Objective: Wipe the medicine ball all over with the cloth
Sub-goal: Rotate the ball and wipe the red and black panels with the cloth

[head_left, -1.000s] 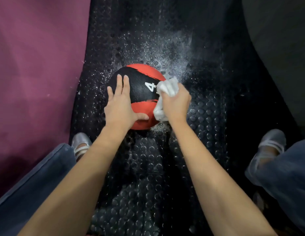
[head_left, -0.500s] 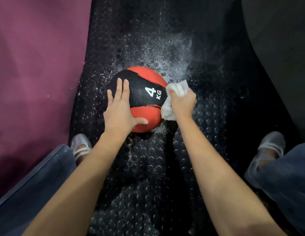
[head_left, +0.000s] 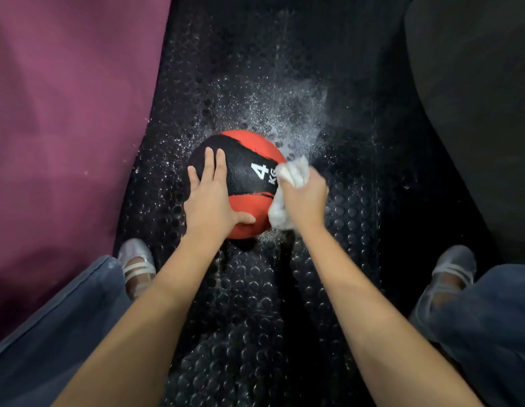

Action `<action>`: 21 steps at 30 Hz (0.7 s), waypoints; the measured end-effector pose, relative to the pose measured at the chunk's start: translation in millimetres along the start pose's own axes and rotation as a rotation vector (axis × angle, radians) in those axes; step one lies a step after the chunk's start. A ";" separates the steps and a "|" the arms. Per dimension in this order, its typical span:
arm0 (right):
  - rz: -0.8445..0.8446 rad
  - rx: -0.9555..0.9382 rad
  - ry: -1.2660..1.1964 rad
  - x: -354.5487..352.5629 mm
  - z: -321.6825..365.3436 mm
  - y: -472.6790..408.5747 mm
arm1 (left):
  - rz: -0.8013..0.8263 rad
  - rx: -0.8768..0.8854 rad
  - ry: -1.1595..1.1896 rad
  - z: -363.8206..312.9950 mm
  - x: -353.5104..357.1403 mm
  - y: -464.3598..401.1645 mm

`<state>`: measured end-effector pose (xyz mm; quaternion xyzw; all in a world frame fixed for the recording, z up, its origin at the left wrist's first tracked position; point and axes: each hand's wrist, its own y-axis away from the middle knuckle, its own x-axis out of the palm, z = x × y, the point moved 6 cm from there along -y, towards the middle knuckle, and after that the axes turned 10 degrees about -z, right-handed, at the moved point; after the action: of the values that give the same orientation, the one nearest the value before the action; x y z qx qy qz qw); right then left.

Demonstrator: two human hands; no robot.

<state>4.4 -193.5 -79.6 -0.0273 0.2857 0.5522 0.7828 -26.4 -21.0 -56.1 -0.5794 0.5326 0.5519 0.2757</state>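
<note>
Closest to the camera are two bare forearms and jeans [head_left: 50,333] on both sides, with pale strappy shoes [head_left: 139,265] planted on the black studded mat [head_left: 255,333]. The ball [head_left: 249,177] sits on that mat between the feet, a bit further out. The left hand [head_left: 209,198] lies flat on its left side, fingers straight and slightly spread, thumb pressed against the red lower part. The right hand [head_left: 306,198] has its fingers curled tight round a bunched white cloth [head_left: 290,183], pushing it against the ball's right side. The ball is red with a black band reading "4 KG" in white, and the text is turned sideways, reading top to bottom. Beyond it, white speckles [head_left: 284,113] are scattered over the mat. A purple mat [head_left: 64,113] runs along the left.
</note>
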 end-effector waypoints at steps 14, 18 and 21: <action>0.194 0.831 -0.557 15.0 -86.5 -28.8 | -0.322 -0.411 0.795 57.6 4.3 -62.6; 0.319 0.925 -0.716 42.2 -105.4 -28.4 | -0.017 -0.676 0.998 85.9 45.3 -73.2; 0.404 0.912 -0.863 60.4 -105.2 -23.9 | 0.045 -0.707 1.102 88.8 57.7 -70.7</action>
<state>-4.7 -189.2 -202.8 0.5851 0.1511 0.4731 0.6411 -2.1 61.4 -150.1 -0.8216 0.3945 0.3219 -0.2563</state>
